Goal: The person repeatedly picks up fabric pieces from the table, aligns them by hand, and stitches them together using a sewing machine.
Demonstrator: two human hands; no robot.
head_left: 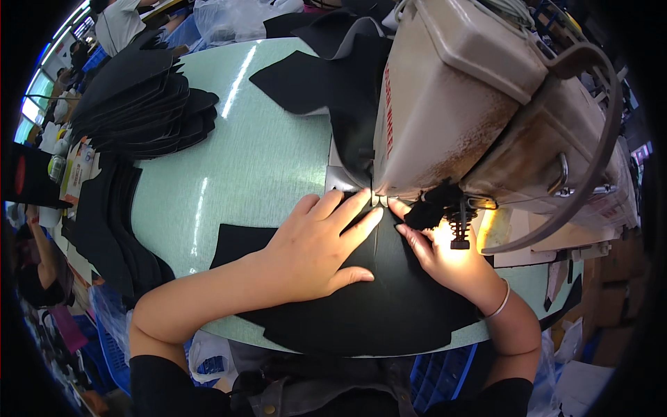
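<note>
A black fabric piece [389,306] lies flat on the pale green table [257,160] under a beige sewing machine [458,104]. My left hand [319,247] rests palm down on the fabric, fingers spread and pointing at the needle area [377,200]. My right hand [445,254] presses the fabric just right of the needle, fingertips close to the presser foot, lit by the machine's lamp. More black fabric [333,83] trails out behind the machine.
A stack of black cut pieces [139,104] sits at the table's far left, with more hanging off the left edge [111,222]. Other people work at the left edge of the view. Cardboard boxes [618,278] stand at the right.
</note>
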